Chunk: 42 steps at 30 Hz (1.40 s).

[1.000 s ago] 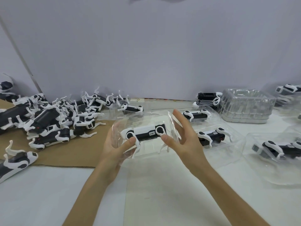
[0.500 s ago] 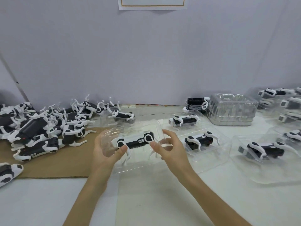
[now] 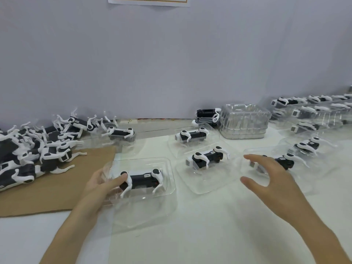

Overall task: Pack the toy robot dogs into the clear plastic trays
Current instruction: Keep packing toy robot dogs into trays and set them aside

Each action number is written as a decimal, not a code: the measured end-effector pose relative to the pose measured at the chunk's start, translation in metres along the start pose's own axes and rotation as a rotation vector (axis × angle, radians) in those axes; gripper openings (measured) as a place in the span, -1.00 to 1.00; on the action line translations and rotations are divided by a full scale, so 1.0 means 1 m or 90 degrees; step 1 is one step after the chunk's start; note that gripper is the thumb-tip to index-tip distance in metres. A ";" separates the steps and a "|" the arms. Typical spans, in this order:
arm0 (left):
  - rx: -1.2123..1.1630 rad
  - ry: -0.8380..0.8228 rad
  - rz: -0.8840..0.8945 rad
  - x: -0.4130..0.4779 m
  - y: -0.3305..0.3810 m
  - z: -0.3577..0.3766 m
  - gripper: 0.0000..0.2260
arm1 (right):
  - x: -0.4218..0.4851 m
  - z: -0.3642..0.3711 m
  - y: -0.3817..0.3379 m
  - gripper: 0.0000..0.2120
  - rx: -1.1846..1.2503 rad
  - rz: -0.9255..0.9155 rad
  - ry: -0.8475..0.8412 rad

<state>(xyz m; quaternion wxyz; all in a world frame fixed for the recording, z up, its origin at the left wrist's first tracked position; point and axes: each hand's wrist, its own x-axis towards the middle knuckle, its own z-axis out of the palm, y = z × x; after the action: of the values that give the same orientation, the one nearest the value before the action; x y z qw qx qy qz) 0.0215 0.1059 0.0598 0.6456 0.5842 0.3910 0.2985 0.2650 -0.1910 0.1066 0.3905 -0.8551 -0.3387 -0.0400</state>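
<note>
Head view: toy robot dog (image 3: 142, 179) sits in clear tray (image 3: 168, 164), on or just above the desk (image 3: 209, 225), left of centre. Left hand (image 3: 99, 185) grips the tray end, thumb on the dog. Right hand (image 3: 270, 180) hovers with fingers (image 3: 251, 158) spread, empty. Judgement: unit seated; next needs stack of empty trays (image 3: 244, 121). Back label (image 3: 147, 175) unreadable.

Left grip (image 3: 99, 185) clasps a tray (image 3: 144, 159) by its edge, thumb laid forward; right grip (image 3: 270, 178) hovers, fingers spread; both forearms outstretched.
</note>
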 end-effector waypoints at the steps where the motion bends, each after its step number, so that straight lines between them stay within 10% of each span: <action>1: 0.000 -0.002 -0.003 -0.001 0.000 0.001 -0.58 | 0.002 -0.008 0.015 -0.49 -0.122 0.052 -0.005; 4: 0.001 -0.006 -0.009 -0.002 0.001 0.002 -0.59 | 0.008 -0.021 0.055 -0.43 -0.337 0.137 -0.071; 13: -0.005 -0.008 -0.012 -0.003 0.002 0.003 -0.60 | 0.077 0.022 0.083 -0.69 -0.096 -0.047 -0.015; 25: 0.003 -0.002 -0.012 -0.005 0.005 0.004 -0.61 | 0.144 0.044 0.082 -0.47 -0.095 -0.080 -0.132; 31: 0.004 0.001 -0.014 -0.007 0.006 0.004 -0.57 | 0.106 0.010 0.099 -0.46 -0.238 -0.025 0.163; 35: 0.016 0.003 -0.018 -0.004 0.004 0.003 -0.60 | 0.082 -0.028 0.137 -0.43 -0.354 0.187 0.151; 42: 0.025 0.000 -0.023 -0.005 0.004 0.003 -0.59 | 0.067 -0.045 0.155 -0.66 -0.366 0.024 0.253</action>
<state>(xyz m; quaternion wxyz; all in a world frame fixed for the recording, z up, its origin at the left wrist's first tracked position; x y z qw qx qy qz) 0.0221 0.1005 0.0644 0.6390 0.5896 0.4076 0.2792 0.4196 -0.2580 0.0604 0.1929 -0.9117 -0.2153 -0.2921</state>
